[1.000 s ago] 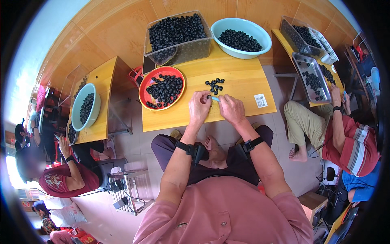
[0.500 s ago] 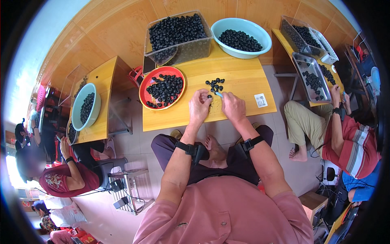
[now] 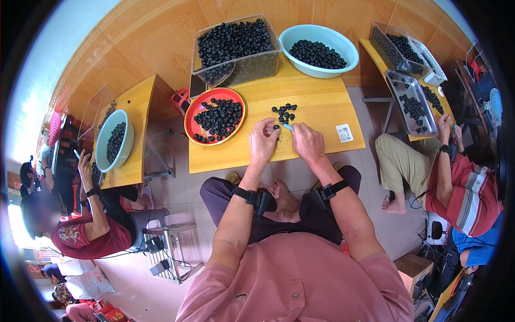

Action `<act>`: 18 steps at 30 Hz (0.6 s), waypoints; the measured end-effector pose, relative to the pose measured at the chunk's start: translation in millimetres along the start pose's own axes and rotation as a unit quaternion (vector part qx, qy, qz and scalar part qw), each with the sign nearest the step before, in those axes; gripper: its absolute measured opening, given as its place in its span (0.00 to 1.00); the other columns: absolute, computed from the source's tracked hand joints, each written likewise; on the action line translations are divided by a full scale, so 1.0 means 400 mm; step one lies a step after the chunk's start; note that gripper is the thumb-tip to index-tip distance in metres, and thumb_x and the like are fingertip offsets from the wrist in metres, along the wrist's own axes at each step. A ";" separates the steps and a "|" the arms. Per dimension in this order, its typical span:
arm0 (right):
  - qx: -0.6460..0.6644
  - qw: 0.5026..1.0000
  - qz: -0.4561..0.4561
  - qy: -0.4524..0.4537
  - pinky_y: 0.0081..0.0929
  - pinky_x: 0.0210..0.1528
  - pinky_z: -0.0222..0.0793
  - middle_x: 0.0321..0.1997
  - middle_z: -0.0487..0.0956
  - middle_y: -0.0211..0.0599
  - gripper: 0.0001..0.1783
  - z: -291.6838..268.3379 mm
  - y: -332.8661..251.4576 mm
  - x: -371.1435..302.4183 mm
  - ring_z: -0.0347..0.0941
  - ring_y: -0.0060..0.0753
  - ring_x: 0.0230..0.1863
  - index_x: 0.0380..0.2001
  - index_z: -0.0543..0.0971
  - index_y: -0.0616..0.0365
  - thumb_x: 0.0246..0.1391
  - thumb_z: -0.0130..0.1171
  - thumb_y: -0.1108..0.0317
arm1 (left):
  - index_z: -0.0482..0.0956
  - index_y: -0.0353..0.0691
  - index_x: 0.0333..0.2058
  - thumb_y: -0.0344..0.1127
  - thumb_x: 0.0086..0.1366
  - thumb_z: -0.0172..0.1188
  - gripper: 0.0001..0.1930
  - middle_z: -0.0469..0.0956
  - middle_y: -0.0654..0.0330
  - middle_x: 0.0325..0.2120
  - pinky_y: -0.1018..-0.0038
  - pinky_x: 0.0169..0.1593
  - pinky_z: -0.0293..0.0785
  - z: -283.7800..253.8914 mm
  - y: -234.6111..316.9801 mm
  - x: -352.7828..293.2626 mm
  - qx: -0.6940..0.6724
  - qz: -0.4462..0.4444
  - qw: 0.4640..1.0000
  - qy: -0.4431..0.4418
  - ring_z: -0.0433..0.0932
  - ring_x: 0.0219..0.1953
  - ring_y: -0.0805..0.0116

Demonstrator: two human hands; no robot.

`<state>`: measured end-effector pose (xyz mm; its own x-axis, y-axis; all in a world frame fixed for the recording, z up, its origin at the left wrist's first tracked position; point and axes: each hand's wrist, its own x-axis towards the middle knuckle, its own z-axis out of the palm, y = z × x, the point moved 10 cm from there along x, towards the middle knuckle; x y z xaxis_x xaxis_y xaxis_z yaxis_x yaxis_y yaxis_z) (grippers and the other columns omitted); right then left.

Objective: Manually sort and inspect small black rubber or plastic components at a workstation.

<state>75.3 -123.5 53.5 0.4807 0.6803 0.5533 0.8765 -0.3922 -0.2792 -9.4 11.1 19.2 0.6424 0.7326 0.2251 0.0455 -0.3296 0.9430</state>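
Over the near edge of the wooden table (image 3: 322, 107), my left hand (image 3: 262, 140) pinches one small black round bead-like piece (image 3: 277, 127) between thumb and fingertips. My right hand (image 3: 308, 141) is closed around a slim light-blue tool (image 3: 287, 126), its tip pointing at that piece. What the tip looks like is too small to tell. Just beyond my hands lies a small cluster of loose black pieces (image 3: 284, 112). To the left of my left hand, a red round tray (image 3: 189, 119) holds many more of them.
At the table's back stand a clear plastic bin (image 3: 252, 68) and a pale blue basin (image 3: 345, 65), both holding black pieces. A white label (image 3: 344, 133) lies at the right. People work at side tables: one on the left by a basin (image 3: 127, 140), another on the right by a metal tray (image 3: 412, 129).
My hands stay nearly in place, with the blue tool shifted slightly at the held piece. The person on the left has raised a hand.
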 end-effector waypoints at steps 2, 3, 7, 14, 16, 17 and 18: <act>0.000 1.000 0.000 0.003 0.41 0.28 0.75 0.26 0.76 0.38 0.05 -0.001 0.002 0.000 0.79 0.43 0.29 0.32 0.77 0.56 0.56 0.59 0.67 | 0.80 0.32 0.46 0.25 0.57 0.69 0.16 0.80 0.62 0.31 0.79 0.39 0.77 0.000 -0.001 0.000 0.001 -0.004 1.000 0.000 0.77 0.31 0.77; 0.001 1.000 0.000 0.007 0.41 0.28 0.75 0.26 0.76 0.38 0.05 -0.002 0.003 0.000 0.79 0.43 0.29 0.32 0.77 0.56 0.56 0.59 0.67 | 0.81 0.33 0.45 0.25 0.58 0.69 0.15 0.80 0.62 0.31 0.79 0.39 0.77 0.000 0.001 -0.001 0.020 0.000 1.000 -0.001 0.78 0.31 0.77; 0.004 1.000 0.003 0.004 0.41 0.28 0.75 0.26 0.76 0.38 0.05 0.006 0.007 0.000 0.79 0.43 0.29 0.32 0.77 0.55 0.56 0.59 0.67 | 0.82 0.33 0.42 0.24 0.59 0.67 0.11 0.82 0.60 0.30 0.78 0.39 0.77 -0.009 0.003 0.002 0.012 0.017 1.000 0.015 0.79 0.31 0.77; 0.001 1.000 0.000 0.009 0.41 0.28 0.74 0.25 0.75 0.38 0.04 0.001 0.002 0.001 0.79 0.43 0.29 0.30 0.76 0.55 0.56 0.59 0.68 | 0.82 0.34 0.41 0.24 0.59 0.68 0.11 0.81 0.61 0.30 0.80 0.36 0.76 -0.023 -0.005 0.006 -0.020 0.010 1.000 0.022 0.78 0.29 0.79; -0.001 1.000 0.002 0.008 0.41 0.28 0.74 0.25 0.75 0.38 0.04 -0.001 0.003 0.002 0.79 0.43 0.28 0.30 0.76 0.55 0.56 0.58 0.68 | 0.80 0.33 0.40 0.25 0.58 0.69 0.12 0.81 0.61 0.30 0.81 0.35 0.75 -0.021 -0.014 0.005 -0.025 -0.018 0.999 0.020 0.77 0.30 0.80; 0.001 1.000 0.000 0.010 0.40 0.28 0.74 0.25 0.75 0.38 0.04 -0.003 0.003 0.001 0.79 0.43 0.28 0.30 0.75 0.55 0.56 0.58 0.68 | 0.80 0.33 0.40 0.25 0.58 0.69 0.12 0.81 0.61 0.30 0.81 0.35 0.75 -0.019 -0.010 0.005 -0.025 -0.019 0.999 0.019 0.77 0.30 0.80; 0.002 1.000 -0.001 0.013 0.40 0.28 0.74 0.25 0.75 0.38 0.04 -0.006 0.003 0.001 0.79 0.43 0.28 0.29 0.75 0.55 0.56 0.58 0.69 | 0.80 0.33 0.40 0.25 0.57 0.70 0.12 0.81 0.62 0.30 0.81 0.35 0.75 -0.018 -0.005 0.005 -0.025 -0.020 0.999 0.021 0.78 0.30 0.80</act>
<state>76.5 -125.3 55.2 0.4782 0.6651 0.5735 0.8775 -0.3881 -0.2816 -13.7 17.4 19.3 0.6078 0.7696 0.1956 0.0321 -0.2700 0.9623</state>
